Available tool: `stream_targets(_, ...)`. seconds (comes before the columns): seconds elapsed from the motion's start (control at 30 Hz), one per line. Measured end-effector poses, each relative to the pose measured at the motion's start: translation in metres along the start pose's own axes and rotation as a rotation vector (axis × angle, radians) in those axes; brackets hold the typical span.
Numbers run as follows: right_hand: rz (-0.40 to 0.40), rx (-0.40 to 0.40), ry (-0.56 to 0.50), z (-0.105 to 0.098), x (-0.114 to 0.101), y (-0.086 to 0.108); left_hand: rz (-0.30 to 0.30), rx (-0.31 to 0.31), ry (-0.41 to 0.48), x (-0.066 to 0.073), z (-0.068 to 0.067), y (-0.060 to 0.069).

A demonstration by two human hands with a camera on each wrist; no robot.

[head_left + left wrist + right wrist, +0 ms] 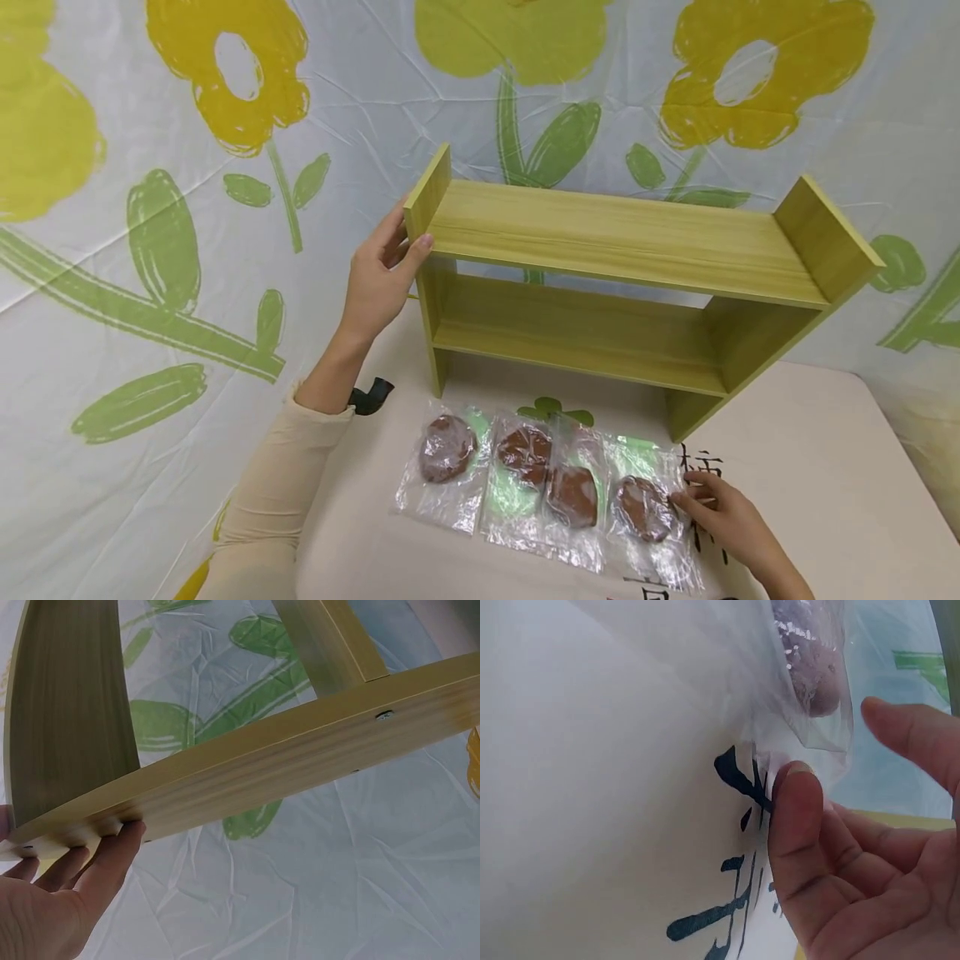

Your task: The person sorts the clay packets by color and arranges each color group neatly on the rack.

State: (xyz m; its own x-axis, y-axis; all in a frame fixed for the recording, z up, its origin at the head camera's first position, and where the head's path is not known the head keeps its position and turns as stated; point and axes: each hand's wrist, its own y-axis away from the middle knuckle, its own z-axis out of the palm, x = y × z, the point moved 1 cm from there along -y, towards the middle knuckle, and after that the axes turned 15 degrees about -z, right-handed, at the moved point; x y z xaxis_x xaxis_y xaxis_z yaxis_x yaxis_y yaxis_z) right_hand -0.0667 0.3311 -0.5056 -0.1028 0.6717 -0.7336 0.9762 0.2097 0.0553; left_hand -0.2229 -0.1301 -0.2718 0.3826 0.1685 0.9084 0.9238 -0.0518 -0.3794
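Observation:
A small two-tier wooden shelf [622, 242] stands tilted in the head view. My left hand [378, 279] grips its left side panel near the top, thumb in front and fingers against the outer face. In the left wrist view, fingertips [132, 829] press on that panel [247, 776]. My right hand [723, 517] is at the right edge of the rightmost clear plastic bag [652, 517], which holds a brown rounded lump [642, 508]. In the right wrist view the thumb and fingers of this hand [855, 847] are apart beside the bag [821, 731].
Several similar bags lie in a row before the shelf, including the leftmost bag [442, 467]. The pale tablecloth [832, 500] has black characters printed on it. Behind hangs a cloth [352, 100] with yellow flowers. A dark strap [371, 397] shows by the left wrist.

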Motion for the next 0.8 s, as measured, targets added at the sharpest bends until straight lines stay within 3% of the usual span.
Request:
stream_targets(0.13, 0.07, -0.001, -0.122, 0.001, 0.003, 0.003, -0.003, -0.002, 0.009, -0.006, 0.001, -0.002)
stream_targets(0.3, 0.115, -0.006, -0.274, 0.001, 0.007, 0.003, 0.004, -0.006, 0.003, -0.001, 0.002, 0.0)
stream_targets(0.63, 0.057, -0.056, -0.419, 0.001, 0.015, 0.003, 0.011, -0.004, 0.019, -0.003, 0.003, 0.0)
stream_targets(0.8, 0.026, -0.085, -0.437, 0.004, 0.012, 0.001, 0.002, 0.004, 0.014, -0.003, 0.002, 0.001)
